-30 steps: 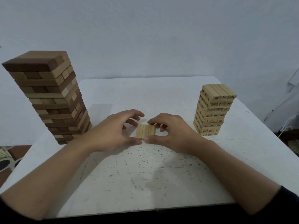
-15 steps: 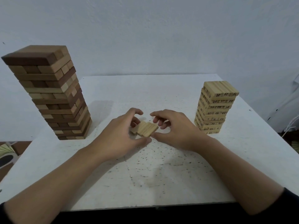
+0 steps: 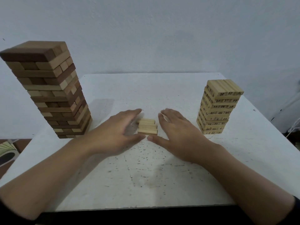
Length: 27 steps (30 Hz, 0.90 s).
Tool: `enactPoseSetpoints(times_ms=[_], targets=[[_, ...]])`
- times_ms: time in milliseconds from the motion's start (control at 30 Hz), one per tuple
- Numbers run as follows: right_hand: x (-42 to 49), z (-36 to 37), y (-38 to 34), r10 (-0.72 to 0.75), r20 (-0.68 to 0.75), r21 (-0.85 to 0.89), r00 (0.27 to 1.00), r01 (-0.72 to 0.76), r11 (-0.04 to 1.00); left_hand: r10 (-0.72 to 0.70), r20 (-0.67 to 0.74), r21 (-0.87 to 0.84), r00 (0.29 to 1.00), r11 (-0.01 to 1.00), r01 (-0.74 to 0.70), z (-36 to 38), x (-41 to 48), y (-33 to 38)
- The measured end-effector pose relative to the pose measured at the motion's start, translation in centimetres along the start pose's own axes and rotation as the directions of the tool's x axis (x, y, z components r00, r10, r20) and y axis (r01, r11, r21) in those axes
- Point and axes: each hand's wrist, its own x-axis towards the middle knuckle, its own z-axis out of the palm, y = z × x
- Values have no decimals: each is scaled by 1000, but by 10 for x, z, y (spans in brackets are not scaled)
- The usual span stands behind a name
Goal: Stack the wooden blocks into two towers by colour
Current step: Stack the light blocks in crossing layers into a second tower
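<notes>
A tall tower of brown and tan blocks stands at the table's left. A shorter tower of pale numbered blocks stands at the right. Between them, several loose pale blocks lie side by side on the table, crosswise to me. My left hand flanks them on the left and my right hand on the right, both flat with fingers stretched out. Both thumbs nearly meet at the blocks' near side. Neither hand grips a block.
The white table is speckled with dark marks; its front edge runs just before my forearms. A plain wall stands behind. A white cable hangs off the right side, and floor with a patterned mat shows at the left.
The pale blocks, pinched together between both hands a second ago, now lie spread on the table. Both hands have opened and flattened beside them.
</notes>
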Motion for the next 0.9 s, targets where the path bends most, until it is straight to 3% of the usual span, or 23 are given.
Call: enactPoseSetpoints(times_ms=[100,200,500,700,900], targets=[[-3,4,-4,19,152,-51,988,-11,999,-81,68,209,994,976,66,13,-9,0],[-1,7,-6,9,156,-80,988,4,997,-135,57,325,989,939,109,27,-13,-2],[3,12,-10,9,108,-70,994,-1,998,-57,-81,338,995,938,81,39,-15,-1],[4,13,-7,-6,99,-56,995,12,998,-74,-91,352,993,930,101,41,-15,2],[6,2,2,-36,132,76,991,26,997,-68,-66,377,995,922,88,39,-14,-1]])
